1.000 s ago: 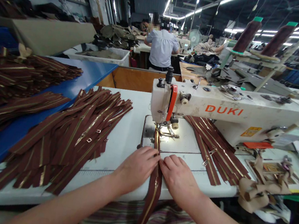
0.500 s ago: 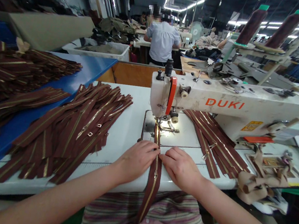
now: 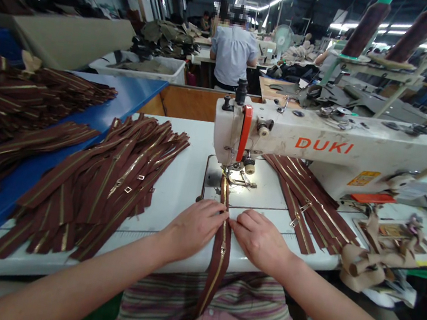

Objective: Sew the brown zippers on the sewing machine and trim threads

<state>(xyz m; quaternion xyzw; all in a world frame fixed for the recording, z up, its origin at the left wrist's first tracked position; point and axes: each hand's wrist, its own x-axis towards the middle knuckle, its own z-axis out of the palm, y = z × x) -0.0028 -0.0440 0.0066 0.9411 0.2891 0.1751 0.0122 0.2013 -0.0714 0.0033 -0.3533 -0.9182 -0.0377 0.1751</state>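
A brown zipper (image 3: pixel 219 260) with gold teeth runs from under the presser foot of the white sewing machine (image 3: pixel 278 129), over the table's front edge, down to my lap. My left hand (image 3: pixel 197 227) pinches its left edge just in front of the needle plate (image 3: pixel 260 196). On the opposite edge, my right hand (image 3: pixel 260 236) has its fingers closed on the tape. The zipper's metal slider lies a little below my fingertips. Under the machine head, the lamp lights the zipper's far end.
A fanned pile of brown zippers (image 3: pixel 100 191) lies left on the white table. More zipper bundles (image 3: pixel 30 100) rest on a blue surface (image 3: pixel 126 96). Other zippers (image 3: pixel 310 212) lie under the machine arm, beside beige fabric strips (image 3: pixel 372 253). A person (image 3: pixel 234 51) sits ahead.
The camera view has shifted slightly. Both hands keep their hold on the zipper, which shows almost no movement under the machine.
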